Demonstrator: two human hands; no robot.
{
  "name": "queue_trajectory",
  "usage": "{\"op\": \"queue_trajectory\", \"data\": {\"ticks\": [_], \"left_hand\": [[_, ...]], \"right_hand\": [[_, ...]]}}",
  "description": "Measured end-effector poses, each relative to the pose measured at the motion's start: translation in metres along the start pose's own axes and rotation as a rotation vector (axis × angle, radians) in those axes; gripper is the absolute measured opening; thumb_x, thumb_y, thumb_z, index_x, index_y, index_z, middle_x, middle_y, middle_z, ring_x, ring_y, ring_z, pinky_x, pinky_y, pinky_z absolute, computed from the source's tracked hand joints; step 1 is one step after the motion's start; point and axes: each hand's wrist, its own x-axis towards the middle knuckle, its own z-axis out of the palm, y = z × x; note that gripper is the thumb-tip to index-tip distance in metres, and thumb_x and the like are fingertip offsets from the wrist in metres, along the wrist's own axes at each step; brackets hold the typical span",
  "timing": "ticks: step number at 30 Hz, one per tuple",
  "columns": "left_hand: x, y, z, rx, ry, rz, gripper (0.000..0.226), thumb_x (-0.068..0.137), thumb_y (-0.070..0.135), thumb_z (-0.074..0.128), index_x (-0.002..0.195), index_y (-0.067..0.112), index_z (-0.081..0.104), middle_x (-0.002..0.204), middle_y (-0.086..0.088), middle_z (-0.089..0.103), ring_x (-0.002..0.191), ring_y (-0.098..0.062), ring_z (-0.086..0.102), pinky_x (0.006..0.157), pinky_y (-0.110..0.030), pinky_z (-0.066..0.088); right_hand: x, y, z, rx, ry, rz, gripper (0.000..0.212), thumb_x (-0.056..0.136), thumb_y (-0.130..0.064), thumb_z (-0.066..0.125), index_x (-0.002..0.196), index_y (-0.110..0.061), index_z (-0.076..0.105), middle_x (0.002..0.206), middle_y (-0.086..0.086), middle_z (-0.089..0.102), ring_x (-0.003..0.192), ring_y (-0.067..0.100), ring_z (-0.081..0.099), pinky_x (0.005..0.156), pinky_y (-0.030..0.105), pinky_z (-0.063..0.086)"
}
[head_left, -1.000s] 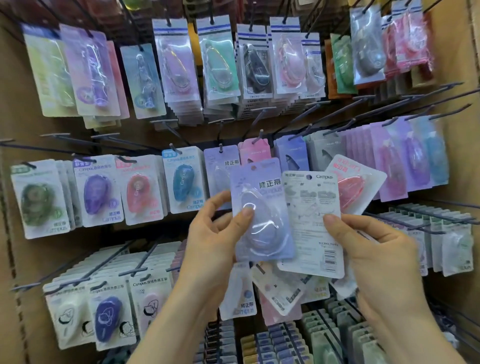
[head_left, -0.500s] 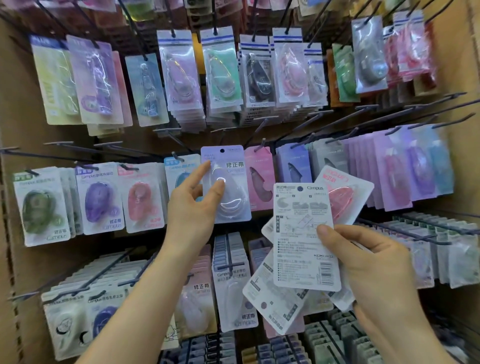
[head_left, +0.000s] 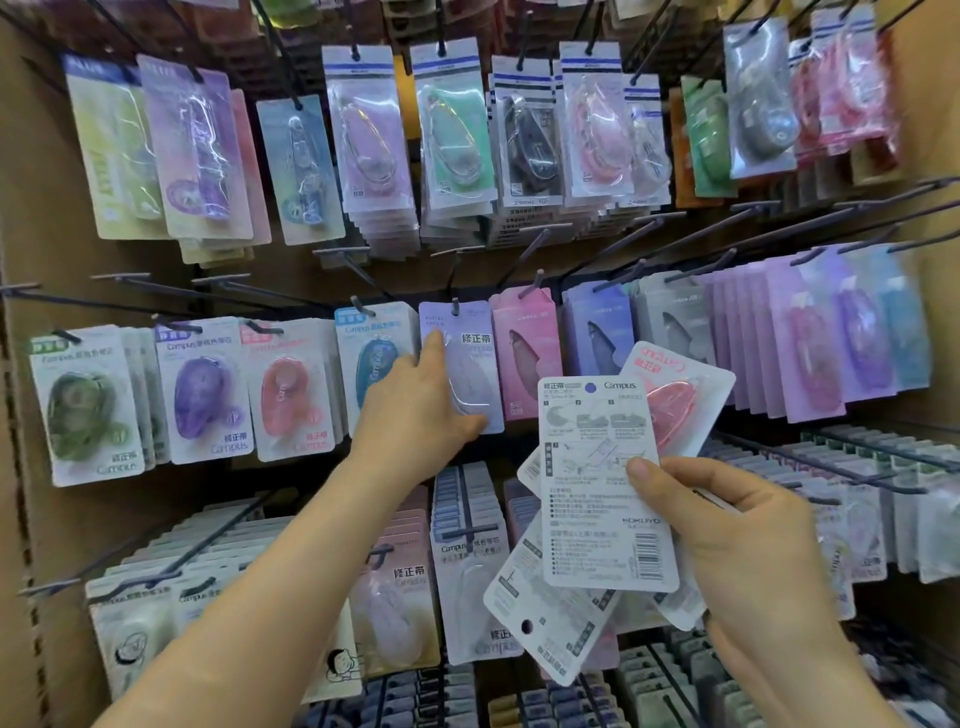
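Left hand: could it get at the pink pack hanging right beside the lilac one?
Likely yes, once it lets go: the left hand grips the lilac pack on the neighbouring peg, and the pink pack hangs frontmost, only its lower corner behind the fanned packs in the right hand.

Brand names and Chinese labels are showing on the packs

The white card back (head_left: 597, 499) is showing "Campus" at its top and "KOKUYO" lower right, above a barcode; the lilac pack (head_left: 475, 364) is showing "修正带"; the purple pack (head_left: 205, 395) is carrying "Campus" top and bottom; the beige pack (head_left: 400, 587) is showing "修正带".
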Motion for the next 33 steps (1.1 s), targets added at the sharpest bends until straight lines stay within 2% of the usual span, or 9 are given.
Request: {"op": "queue_trajectory", "data": {"ticks": [5,11,14,16,18,21,23,29,33], "left_hand": [[0.01,-0.001,0.011,0.305,0.086,0.022,0.091,0.086,0.057,0.058,0.153,0.031,0.0,0.122,-0.007,0.055,0.099,-0.033,0.063,0.062,-0.036,0.04],[0.015,-0.004,0.014,0.359,0.05,0.05,0.087,0.086,0.063,0.056,0.151,0.036,0.007,0.1,-0.004,0.068,0.091,-0.028,0.065,0.061,-0.033,0.038],[-0.007,0.006,0.005,0.019,0.104,0.044,0.071,0.09,0.049,0.058,0.149,0.036,0.021,0.086,0.003,0.062,0.085,-0.025,0.064,0.063,-0.034,0.044],[-0.039,0.011,0.004,-0.406,0.138,0.087,0.038,0.091,0.036,0.06,0.128,0.034,0.053,0.071,0.007,0.061,0.07,-0.014,0.059,0.065,-0.035,0.047],[-0.078,0.016,0.006,-0.673,0.085,0.085,0.021,0.087,0.04,0.063,0.108,0.036,0.063,0.074,0.009,0.063,0.064,-0.008,0.057,0.064,-0.031,0.048],[-0.118,0.023,0.008,-0.862,-0.21,0.0,0.044,0.077,0.058,0.069,0.115,0.042,0.057,0.092,0.017,0.069,0.081,-0.001,0.066,0.071,-0.022,0.052],[-0.128,0.026,0.011,-1.04,-0.367,-0.11,0.043,0.076,0.035,0.077,0.116,0.034,0.06,0.096,0.017,0.074,0.086,-0.003,0.07,0.073,-0.02,0.056],[-0.139,0.027,0.006,-1.172,-0.327,-0.217,0.032,0.077,0.007,0.079,0.101,0.025,0.069,0.09,0.005,0.077,0.081,-0.017,0.074,0.075,-0.035,0.06],[-0.151,0.016,0.005,-1.121,-0.096,-0.218,0.038,0.076,0.003,0.079,0.096,0.034,0.068,0.085,0.011,0.075,0.074,-0.011,0.073,0.063,-0.026,0.059]], "right_hand": [[0.002,0.003,-0.003,-0.01,-0.001,0.016,0.012,0.069,-0.01,0.075,0.076,0.0,0.072,0.074,0.014,0.075,0.062,0.025,0.073,0.048,0.026,0.056],[0.003,0.004,-0.005,-0.015,0.016,0.003,0.019,0.064,-0.014,0.076,0.077,0.0,0.072,0.073,0.013,0.075,0.06,0.024,0.073,0.047,0.026,0.055],[0.003,0.005,-0.008,0.019,0.017,0.004,0.018,0.065,-0.013,0.075,0.077,0.0,0.071,0.075,0.013,0.076,0.062,0.023,0.073,0.049,0.027,0.056],[0.004,0.006,-0.01,0.063,0.02,0.027,0.022,0.064,-0.015,0.076,0.08,0.0,0.071,0.081,0.016,0.076,0.068,0.026,0.074,0.053,0.033,0.059],[0.004,0.005,-0.014,0.112,0.033,0.06,0.027,0.063,-0.017,0.076,0.083,0.0,0.071,0.085,0.018,0.076,0.073,0.029,0.074,0.059,0.04,0.061],[0.003,0.004,-0.016,0.2,0.026,0.095,0.018,0.064,-0.017,0.073,0.077,-0.006,0.071,0.083,0.015,0.076,0.069,0.025,0.073,0.054,0.035,0.059],[0.0,0.003,-0.014,0.247,-0.008,0.116,0.013,0.066,-0.015,0.071,0.076,-0.006,0.07,0.08,0.013,0.076,0.067,0.022,0.073,0.051,0.033,0.059],[-0.007,0.01,-0.012,0.301,-0.005,0.151,0.014,0.071,-0.015,0.069,0.082,-0.007,0.069,0.086,0.013,0.076,0.075,0.022,0.074,0.054,0.034,0.059],[-0.005,0.008,-0.021,0.306,0.115,0.124,0.013,0.076,-0.018,0.07,0.086,-0.01,0.067,0.092,0.012,0.075,0.075,0.024,0.072,0.05,0.034,0.056]]}}
